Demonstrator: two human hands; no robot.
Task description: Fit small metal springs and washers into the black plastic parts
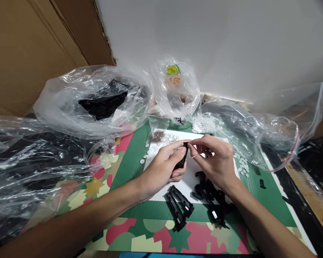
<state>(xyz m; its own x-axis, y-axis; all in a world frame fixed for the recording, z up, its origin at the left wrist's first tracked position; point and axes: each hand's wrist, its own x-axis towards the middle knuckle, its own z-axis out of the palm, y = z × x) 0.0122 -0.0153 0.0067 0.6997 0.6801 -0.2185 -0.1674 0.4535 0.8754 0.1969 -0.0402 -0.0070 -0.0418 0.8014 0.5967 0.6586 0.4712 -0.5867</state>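
My left hand (168, 161) is closed around a small, narrow black plastic part (183, 157), which it holds tilted over a white sheet (161, 195). My right hand (215, 154) is closed on a thin metal tool (196, 155); its tip points left toward the part, and its kind is unclear. The right thumb and forefinger meet at the part's upper end, and anything tiny between them is hidden. Below the hands lie two long black plastic pieces (179, 208) and a pile of similar black pieces (211, 200).
Small metal bits (158, 136) lie in a heap behind my left hand. White discs (242, 165) are scattered at the right, with a white heap (207, 123) farther back. Transparent plastic bags (97, 104) crowd the back and left. Cardboard (37, 53) stands behind.
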